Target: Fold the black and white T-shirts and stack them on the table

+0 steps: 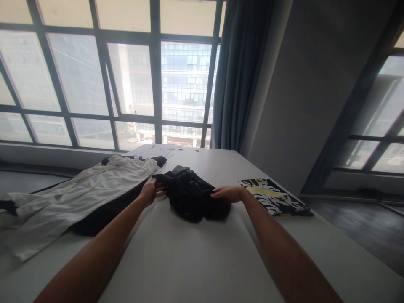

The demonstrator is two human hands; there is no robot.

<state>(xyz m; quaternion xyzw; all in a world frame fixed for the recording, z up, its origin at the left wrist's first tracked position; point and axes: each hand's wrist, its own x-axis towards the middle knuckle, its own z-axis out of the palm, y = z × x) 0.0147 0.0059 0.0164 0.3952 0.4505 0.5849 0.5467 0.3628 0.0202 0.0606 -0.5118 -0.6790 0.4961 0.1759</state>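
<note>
A bunched black garment (192, 195) lies across the middle of the white table; its exact kind is hard to make out. At its left end, my left hand (151, 191) grips a raised edge of the cloth between thumb and fingers. My right hand (229, 193) has its fingers closed on the garment's right side, with the fingertips partly hidden by dark fabric. Toward the garment's far side, a grey patch (181, 169) shows in the folds.
Left of my hands, a whitish garment (110, 179) is spread over dark clothing (94, 219). A folded black, white and yellow patterned garment (274, 198) lies near the right edge of the white table (189, 261). Papers (154, 149) lie at the far end, before the windows and curtain (240, 75).
</note>
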